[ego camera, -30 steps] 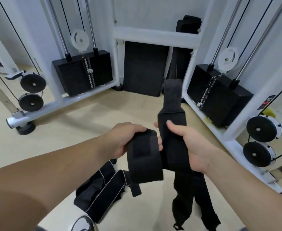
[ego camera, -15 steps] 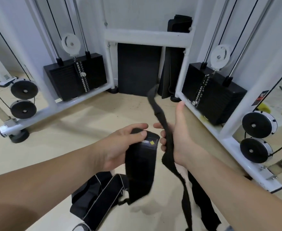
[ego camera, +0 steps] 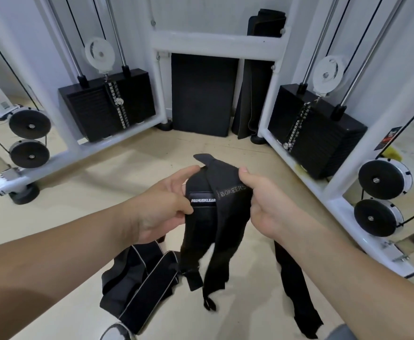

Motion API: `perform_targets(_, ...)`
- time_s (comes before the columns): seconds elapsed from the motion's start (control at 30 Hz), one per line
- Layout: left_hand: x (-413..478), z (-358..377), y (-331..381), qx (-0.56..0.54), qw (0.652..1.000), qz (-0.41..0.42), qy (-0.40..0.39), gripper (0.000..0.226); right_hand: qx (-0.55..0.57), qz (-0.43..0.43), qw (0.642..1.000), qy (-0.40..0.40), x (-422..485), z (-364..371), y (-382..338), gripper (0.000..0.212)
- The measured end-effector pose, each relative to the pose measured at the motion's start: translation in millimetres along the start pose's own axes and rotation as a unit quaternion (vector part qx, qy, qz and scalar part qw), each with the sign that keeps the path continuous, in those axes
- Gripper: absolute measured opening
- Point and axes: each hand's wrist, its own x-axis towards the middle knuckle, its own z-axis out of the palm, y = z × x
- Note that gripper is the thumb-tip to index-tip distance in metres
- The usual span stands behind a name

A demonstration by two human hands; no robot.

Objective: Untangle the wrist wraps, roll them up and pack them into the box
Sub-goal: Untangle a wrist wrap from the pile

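Two black wrist wraps [ego camera: 215,217] hang side by side in front of me, their tops held together. My left hand [ego camera: 161,207] pinches the wrap with the white MANUEKLEAR label. My right hand [ego camera: 267,207] grips the neighbouring wrap marked BOKEERS, thumb on its top edge. Their loose ends dangle toward the floor, and one long strip [ego camera: 296,290] trails down under my right forearm. More black wraps with pale edging [ego camera: 139,283] lie bunched on the floor below my left wrist. No box shows in this view.
A white cable machine frame [ego camera: 215,45] stands ahead with black weight stacks at left [ego camera: 105,106] and right [ego camera: 316,128]. Black mats [ego camera: 203,94] lean against the wall between them. Pulley wheels [ego camera: 382,180] sit low on both sides. Beige floor [ego camera: 103,192] lies around me.
My right hand turned from an edge-on open pose to gripping the wrap's top beside my left hand. The raised wrap end came down, and both labels now face me.
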Motion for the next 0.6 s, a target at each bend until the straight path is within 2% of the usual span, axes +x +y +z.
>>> perform_targets(0.13,4.3,-5.7,0.7,0.009,0.999,-0.004,0.035,0.084,0.005,-0.024,0.999,0.037,8.3,-2.3,1.0,0.033)
perform_targets(0.27,7.1,-12.1,6.4,0.009,0.996,0.022,0.088,0.068,-0.025,-0.053,0.984,0.166,13.1,-8.0,-0.3,0.024)
perform_targets(0.33,8.7,-12.7,10.3,0.007,0.994,0.041,0.099,0.068,-0.025,-0.056,0.982,0.177,14.3,-10.7,-2.4,0.025)
perform_targets(0.47,8.7,-4.2,18.5,-0.001,0.995,0.074,0.063,0.075,-0.066,0.000,0.994,0.090,10.3,-6.6,-1.6,0.017)
perform_targets(0.6,14.8,4.6,15.9,0.037,0.995,0.081,0.048,0.080,-0.025,-0.047,0.998,-0.043,3.8,-2.0,6.6,0.024)
